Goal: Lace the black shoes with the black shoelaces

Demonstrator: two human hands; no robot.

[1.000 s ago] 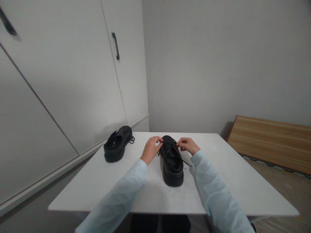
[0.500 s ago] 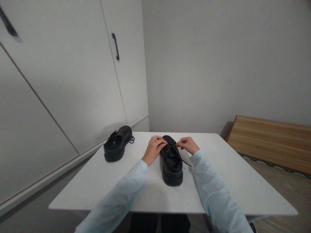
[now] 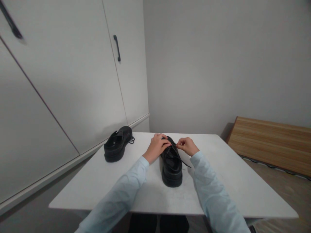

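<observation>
A black shoe [image 3: 172,173] stands on the white table in front of me, its heel towards me and its toe pointing away. My left hand [image 3: 157,146] is at the shoe's upper left side, fingers bent over the lacing area. At the right side of the laces, my right hand [image 3: 187,145] pinches a black shoelace between thumb and fingertips. One loose lace end [image 3: 186,164] trails to the right of the shoe opening. What lies under my left fingertips is too small to make out.
Another black shoe [image 3: 116,145] with its laces hanging to the right stands at the table's back left. The white table [image 3: 230,181] has its edge before me. White cabinets [image 3: 73,81] rise at left; a wooden board [image 3: 269,142] leans at right.
My left hand has shifted slightly right, farther over the laces. My right hand remains at nearly the same place beside the shoe.
</observation>
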